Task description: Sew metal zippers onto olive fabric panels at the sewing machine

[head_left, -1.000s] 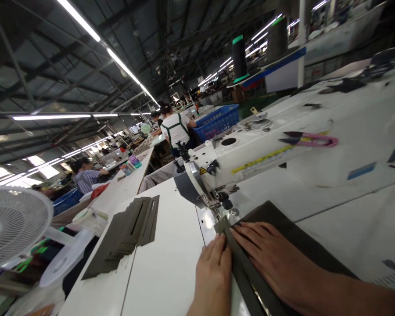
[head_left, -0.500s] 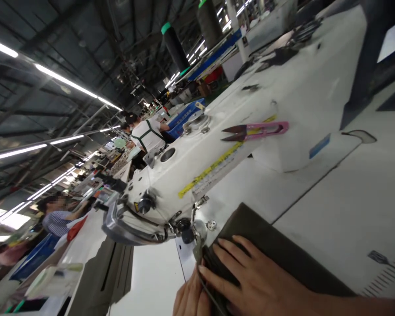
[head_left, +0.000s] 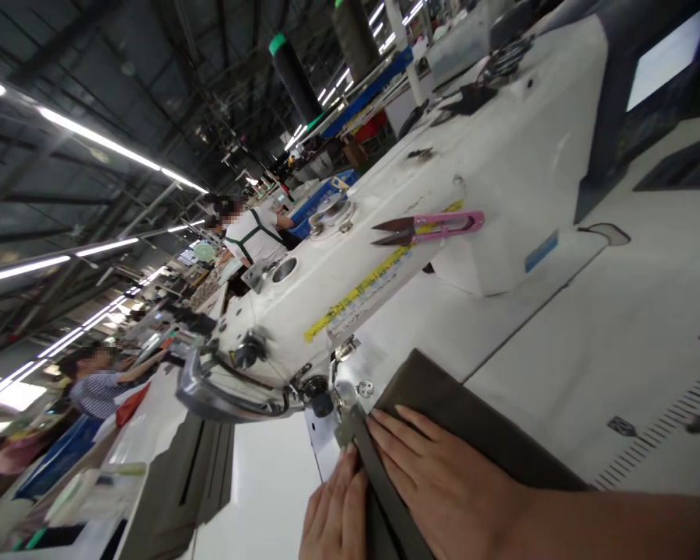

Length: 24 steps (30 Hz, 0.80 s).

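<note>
My right hand (head_left: pixel 443 474) lies flat on a piece of dark olive fabric (head_left: pixel 437 381), its fingers stretched toward the sewing machine's needle area. My left hand (head_left: pixel 335 509) rests at the fabric's left edge, fingers extended close together and its thumb hidden. Between the hands runs a narrow olive fabric strip (head_left: pixel 379 474), its far end at the presser foot. The white sewing machine (head_left: pixel 350 264) stands just beyond, and its head partly hides the needle. On the machine's arm lie pink-handled thread snips (head_left: pixel 437 227).
Cut olive fabric pieces (head_left: pixel 180 482) lie on the left. A ruler scale (head_left: pixel 653 420) is marked on the white table (head_left: pixel 537 389) at right. A display screen (head_left: pixel 668 58) sits at upper right, thread cones (head_left: pixel 296 78) at the back. Co-workers (head_left: pixel 257 233) work beyond.
The strip between my hands now lies flatter and shows more of its width. My right fingers have straightened beside it; my left fingers rest lower along its edge. The whole view has shifted slightly.
</note>
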### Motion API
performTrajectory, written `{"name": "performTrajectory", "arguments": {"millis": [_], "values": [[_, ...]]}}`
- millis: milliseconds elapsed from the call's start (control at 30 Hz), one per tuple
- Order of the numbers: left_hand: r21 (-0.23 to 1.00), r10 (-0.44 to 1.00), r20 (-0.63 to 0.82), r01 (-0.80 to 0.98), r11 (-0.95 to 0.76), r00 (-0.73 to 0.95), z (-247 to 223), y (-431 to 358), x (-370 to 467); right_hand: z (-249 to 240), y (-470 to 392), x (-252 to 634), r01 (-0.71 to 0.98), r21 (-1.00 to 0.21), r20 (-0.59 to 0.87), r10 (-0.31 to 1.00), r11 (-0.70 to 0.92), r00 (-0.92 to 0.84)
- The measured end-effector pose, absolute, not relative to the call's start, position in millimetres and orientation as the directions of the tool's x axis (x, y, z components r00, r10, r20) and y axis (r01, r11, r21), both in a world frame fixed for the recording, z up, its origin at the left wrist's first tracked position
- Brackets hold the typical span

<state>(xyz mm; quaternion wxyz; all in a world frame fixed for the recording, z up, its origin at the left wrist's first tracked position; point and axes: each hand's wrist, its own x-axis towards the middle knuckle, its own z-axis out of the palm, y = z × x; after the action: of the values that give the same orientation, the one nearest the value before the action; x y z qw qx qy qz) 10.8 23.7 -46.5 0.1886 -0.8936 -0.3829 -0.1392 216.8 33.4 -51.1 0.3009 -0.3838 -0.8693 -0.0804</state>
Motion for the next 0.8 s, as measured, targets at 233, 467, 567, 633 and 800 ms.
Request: {"name": "performTrajectory", "arguments": {"millis": [233, 467, 567, 633, 800], "values": [[-0.187, 0.674, 0.398, 0.774, -0.605, 0.623, -43, 13, 28, -59, 28, 221, 0.673, 0.019, 0.617, 0.521, 0.739, -0.590], [-0.085, 0.694, 0.513, 0.835, -0.543, 0.504, -39, 5, 39, -68, 32, 221, 0.650, 0.185, 0.632, 0.417, 0.737, -0.653], [-0.116, 0.648, 0.569, 0.829, -0.547, 0.506, -47, 8, 39, -70, 33, 222, 0.651, 0.227, 0.629, 0.401, 0.724, -0.666], [-0.123, 0.639, 0.577, 0.827, -0.548, 0.509, -48, 11, 39, -70, 35, 222, 0.645, 0.241, 0.622, 0.395, 0.725, -0.676], [-0.111, 0.656, 0.560, 0.830, -0.546, 0.506, -49, 28, 39, -66, 50, 219, 0.628, 0.252, 0.625, 0.372, 0.736, -0.686]]}}
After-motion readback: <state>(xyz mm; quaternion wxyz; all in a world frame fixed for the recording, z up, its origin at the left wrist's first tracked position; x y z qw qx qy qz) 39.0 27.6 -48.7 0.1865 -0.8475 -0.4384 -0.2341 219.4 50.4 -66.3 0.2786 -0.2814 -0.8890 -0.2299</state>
